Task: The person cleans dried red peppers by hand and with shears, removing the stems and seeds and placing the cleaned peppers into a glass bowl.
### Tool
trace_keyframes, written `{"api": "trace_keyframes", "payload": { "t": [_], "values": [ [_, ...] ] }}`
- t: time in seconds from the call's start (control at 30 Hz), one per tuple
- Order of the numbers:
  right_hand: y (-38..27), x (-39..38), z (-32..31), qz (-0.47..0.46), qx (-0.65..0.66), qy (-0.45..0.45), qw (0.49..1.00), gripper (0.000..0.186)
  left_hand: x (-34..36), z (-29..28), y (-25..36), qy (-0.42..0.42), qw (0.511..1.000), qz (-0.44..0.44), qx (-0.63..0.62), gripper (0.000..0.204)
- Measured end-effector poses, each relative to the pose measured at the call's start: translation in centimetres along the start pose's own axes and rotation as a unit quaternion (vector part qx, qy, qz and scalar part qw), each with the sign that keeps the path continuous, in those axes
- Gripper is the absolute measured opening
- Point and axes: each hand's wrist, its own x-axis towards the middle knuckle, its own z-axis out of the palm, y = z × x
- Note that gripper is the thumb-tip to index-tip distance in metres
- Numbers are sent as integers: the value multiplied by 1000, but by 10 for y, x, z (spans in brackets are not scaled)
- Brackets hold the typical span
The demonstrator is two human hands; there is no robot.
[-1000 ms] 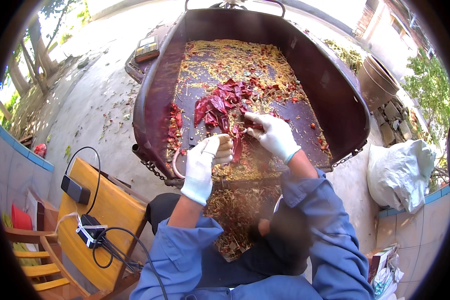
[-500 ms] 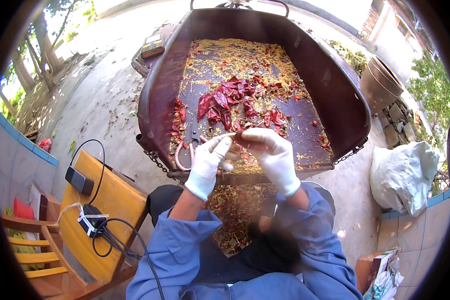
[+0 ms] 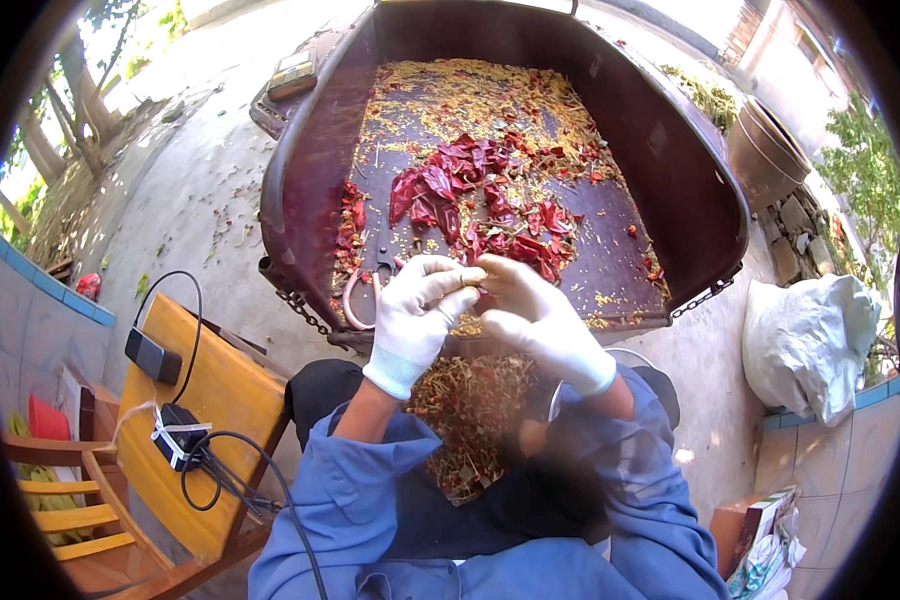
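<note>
My left hand [image 3: 425, 300], in a white glove, is pinched around something small and partly hidden, with a pale bit at the fingertips. Curled fingers of my gloved right hand [image 3: 530, 310] meet them from the right, a little dark red showing between the hands; what they grip is unclear. Beyond both hands, crumpled dried red pepper skins [image 3: 440, 185] lie among scattered yellow seeds [image 3: 475, 85] in a maroon cart [image 3: 675, 190]. Scissors with pink handles [image 3: 353, 300] lie just left of my left hand, on the cart floor near its front edge.
A yellow wooden stool [image 3: 195, 375] at left carries a black adapter [image 3: 152, 355] and cables, beside a wooden chair [image 3: 55, 485]. At right stand a white sack [image 3: 800, 340] and tall pot [image 3: 765, 155]. Dry chaff [image 3: 470, 410] is between my legs; a handheld device [image 3: 292, 70] sits beyond.
My hands came together from apart over the cart. Since half a second ago, the right fingers have shifted, and less of the red piece between the hands shows.
</note>
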Motion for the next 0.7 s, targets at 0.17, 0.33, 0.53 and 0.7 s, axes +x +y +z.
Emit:
{"api": "trace_keyframes", "payload": {
  "t": [0.17,0.33,0.53,0.7],
  "values": [
    [17,-4,6,-41,-334,57,940,23,0,4,-3,1,964,195,183,19],
    [18,-7,13,-120,-417,108,894,16,-3,10,-3,67,934,237,259,11],
    [15,-7,22,-203,-424,130,873,18,-5,2,-16,34,921,-163,-353,20],
    [14,-12,22,-37,-116,103,987,23,10,-22,-28,128,889,-150,-413,25]
  ]
}}
